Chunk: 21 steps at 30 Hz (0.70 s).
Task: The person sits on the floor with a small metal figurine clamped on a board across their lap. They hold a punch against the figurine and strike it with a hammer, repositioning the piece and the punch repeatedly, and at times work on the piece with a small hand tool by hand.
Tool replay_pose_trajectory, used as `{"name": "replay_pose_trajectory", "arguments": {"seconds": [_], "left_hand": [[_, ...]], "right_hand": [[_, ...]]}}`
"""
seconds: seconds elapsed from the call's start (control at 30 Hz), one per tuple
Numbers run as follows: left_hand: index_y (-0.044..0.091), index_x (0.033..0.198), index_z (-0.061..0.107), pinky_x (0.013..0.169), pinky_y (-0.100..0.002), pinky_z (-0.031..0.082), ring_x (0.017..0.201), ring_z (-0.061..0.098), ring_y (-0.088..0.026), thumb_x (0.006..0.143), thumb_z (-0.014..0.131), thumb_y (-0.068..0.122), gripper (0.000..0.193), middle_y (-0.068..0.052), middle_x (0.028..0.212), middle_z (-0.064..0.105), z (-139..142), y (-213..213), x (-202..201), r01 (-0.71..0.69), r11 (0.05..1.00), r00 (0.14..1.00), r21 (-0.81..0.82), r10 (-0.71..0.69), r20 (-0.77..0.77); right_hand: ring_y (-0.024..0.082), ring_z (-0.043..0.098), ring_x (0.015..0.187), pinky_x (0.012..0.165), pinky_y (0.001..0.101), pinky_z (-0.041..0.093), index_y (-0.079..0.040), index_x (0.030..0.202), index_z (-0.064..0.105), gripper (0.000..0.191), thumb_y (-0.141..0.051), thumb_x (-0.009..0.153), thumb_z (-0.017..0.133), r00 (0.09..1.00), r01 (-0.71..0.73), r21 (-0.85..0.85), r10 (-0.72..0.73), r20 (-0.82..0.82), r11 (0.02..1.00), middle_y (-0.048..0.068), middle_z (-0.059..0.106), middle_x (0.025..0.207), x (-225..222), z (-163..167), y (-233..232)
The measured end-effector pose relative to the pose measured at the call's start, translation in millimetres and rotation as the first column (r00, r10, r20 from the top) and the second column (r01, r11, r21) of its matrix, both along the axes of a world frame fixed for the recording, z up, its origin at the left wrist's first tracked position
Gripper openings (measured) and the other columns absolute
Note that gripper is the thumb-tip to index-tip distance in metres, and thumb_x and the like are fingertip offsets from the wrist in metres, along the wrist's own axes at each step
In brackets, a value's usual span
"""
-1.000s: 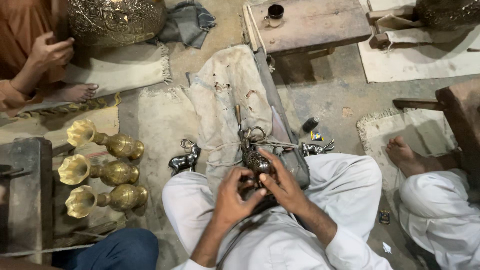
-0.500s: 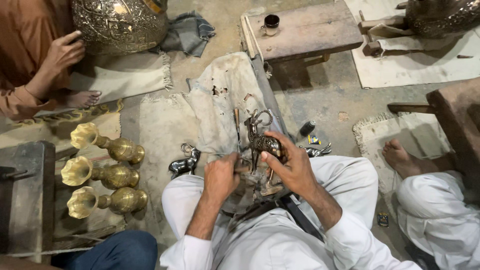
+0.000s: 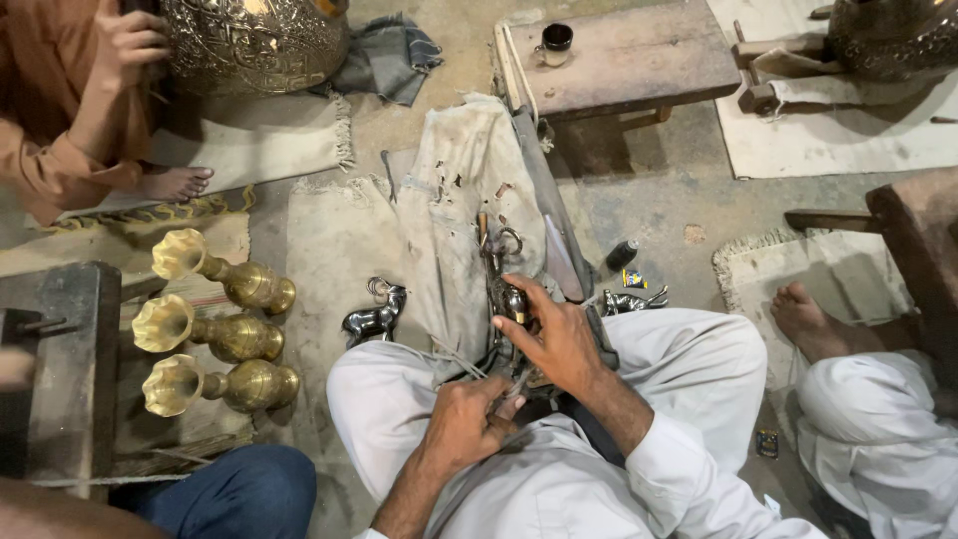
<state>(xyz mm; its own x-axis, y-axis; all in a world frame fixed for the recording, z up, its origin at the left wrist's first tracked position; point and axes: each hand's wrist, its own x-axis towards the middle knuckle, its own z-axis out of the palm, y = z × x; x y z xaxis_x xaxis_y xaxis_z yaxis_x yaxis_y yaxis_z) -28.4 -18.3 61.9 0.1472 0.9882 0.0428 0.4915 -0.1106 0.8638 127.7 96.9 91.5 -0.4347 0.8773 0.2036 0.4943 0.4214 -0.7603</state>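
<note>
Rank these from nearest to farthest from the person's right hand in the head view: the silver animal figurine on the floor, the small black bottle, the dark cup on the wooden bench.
From the right hand:
1. Small black bottle, on the floor just up and right of the hand.
2. Silver animal figurine, on the floor to the left, beside the knee.
3. Dark cup, far up on the wooden bench.

- Three brass vases (image 3: 215,334) lie on their sides.
- Two small silvery animal figures: one (image 3: 374,317) left of the cloth, one (image 3: 631,299) right.
- One dark cup (image 3: 555,40) on the wooden counter (image 3: 639,60).
- Two bare feet (image 3: 175,183).
</note>
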Motion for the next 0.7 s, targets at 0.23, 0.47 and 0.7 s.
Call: {"name": "replay_pose_trajectory", "arguments": {"seconds": [0.23, 0.47, 0.7], "left_hand": [[0.007, 0.095, 0.073, 0.056, -0.038, 0.052, 0.059, 0.069, -0.025, 0.086, 0.076, 0.007, 0.01, -0.011, 0.072, 0.071, -5.4, 23.3, -1.8, -0.23, 0.915, 0.971, 0.331, 0.237, 0.018], [0.007, 0.105, 0.07, 0.05, -0.035, 0.046, 0.052, 0.055, -0.017, 0.081, 0.083, 0.014, 0.028, -0.006, 0.063, 0.059, 0.9, 40.7, -13.1, -0.48, 0.872, 0.876, 0.097, 0.471, 0.101], [0.003, 0.121, 0.064, 0.069, -0.03, 0.051, 0.075, 0.061, -0.015, 0.098, 0.056, 0.002, 0.024, -0.002, 0.095, 0.057, -7.0, 25.1, -28.7, -0.485, 0.875, 0.855, -0.013, 0.477, 0.206]], "right_hand": [[0.034, 0.075, 0.075, 0.066, 0.0422, 0.057, -0.015, 0.143, 0.054, 0.067, -0.039, 0.087, 0.08, 0.99, -0.111, -0.006, 0.111, 0.092, 0.994, 0.016, 0.074, 0.08, 5.1, 6.4, 0.4], [0.03, 0.079, 0.097, 0.082, 0.0387, 0.06, -0.016, 0.149, 0.049, 0.073, -0.041, 0.087, 0.078, 0.97, -0.242, -0.182, 0.244, -0.009, 0.953, 0.014, 0.079, 0.1, 14.9, 27.5, 10.3], [0.039, 0.072, 0.099, 0.083, 0.045, 0.055, -0.009, 0.15, 0.048, 0.078, -0.038, 0.086, 0.08, 0.946, -0.315, 0.162, 0.294, 0.139, 0.935, 0.021, 0.073, 0.121, 26.5, 16.9, 11.4]]}}
